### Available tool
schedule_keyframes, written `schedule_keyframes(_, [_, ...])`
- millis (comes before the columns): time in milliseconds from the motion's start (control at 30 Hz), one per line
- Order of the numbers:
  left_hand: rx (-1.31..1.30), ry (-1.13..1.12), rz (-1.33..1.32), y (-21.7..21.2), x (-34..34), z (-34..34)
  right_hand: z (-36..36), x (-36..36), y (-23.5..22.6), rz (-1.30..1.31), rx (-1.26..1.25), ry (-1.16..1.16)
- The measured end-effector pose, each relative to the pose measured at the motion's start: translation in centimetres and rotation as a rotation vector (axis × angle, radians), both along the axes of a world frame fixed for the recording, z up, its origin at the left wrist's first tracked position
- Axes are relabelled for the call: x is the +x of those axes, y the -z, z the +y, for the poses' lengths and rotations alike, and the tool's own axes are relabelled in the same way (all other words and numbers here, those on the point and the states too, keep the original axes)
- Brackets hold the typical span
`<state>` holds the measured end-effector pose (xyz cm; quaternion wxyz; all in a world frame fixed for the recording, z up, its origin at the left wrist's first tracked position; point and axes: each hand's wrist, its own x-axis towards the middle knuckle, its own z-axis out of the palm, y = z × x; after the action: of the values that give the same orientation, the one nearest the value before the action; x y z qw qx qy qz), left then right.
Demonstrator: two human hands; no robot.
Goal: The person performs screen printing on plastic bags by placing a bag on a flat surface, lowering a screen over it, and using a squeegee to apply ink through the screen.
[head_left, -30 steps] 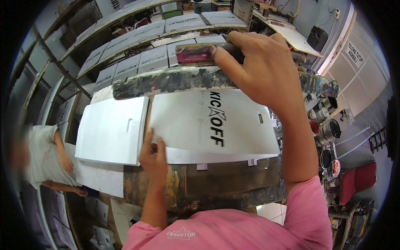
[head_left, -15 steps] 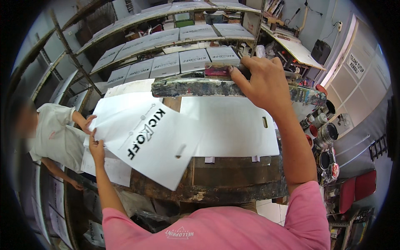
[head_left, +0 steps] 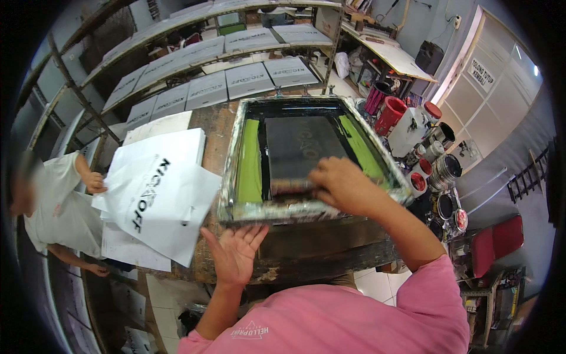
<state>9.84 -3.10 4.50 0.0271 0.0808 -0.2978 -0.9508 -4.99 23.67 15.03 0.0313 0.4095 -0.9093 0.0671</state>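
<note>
A screen-printing frame (head_left: 312, 210) lies lowered over the table, its dark mesh bordered by green strips and black ink. Inside it, near the front edge, my right hand (head_left: 345, 184) is closed on a squeegee (head_left: 290, 187), slightly blurred. My left hand (head_left: 236, 253) is open, palm up, with its fingertips at the frame's front left edge; it holds nothing. Left of the frame, a white printed bag (head_left: 171, 203) with black lettering lies askew on a stack of white bags (head_left: 156, 147). Whatever is under the frame is hidden.
At the left, a co-worker's hand (head_left: 94, 182) is beside the stack. Racks (head_left: 227, 97) of printed bags stand behind the wooden table (head_left: 215, 133). Ink cans (head_left: 451, 168) and a red container (head_left: 390, 113) crowd the right side, above a red chair (head_left: 498, 251).
The raised frame has come down over the table. My left hand has let go of the printed bag, now on the stack, and moved right to the frame. My right hand has come nearer.
</note>
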Motion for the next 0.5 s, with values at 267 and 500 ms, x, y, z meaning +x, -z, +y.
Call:
schedule_keyframes(267, [-0.120,0.034,-0.412,9.2,0.9,0.4,-0.9,-17.6,14.0,0.144,-0.215,0.015])
schedule_keyframes(500, [-0.208,0.050,-0.453,10.9,1.1,-0.5,-5.4,-33.4,18.2,0.282,-0.164,0.087])
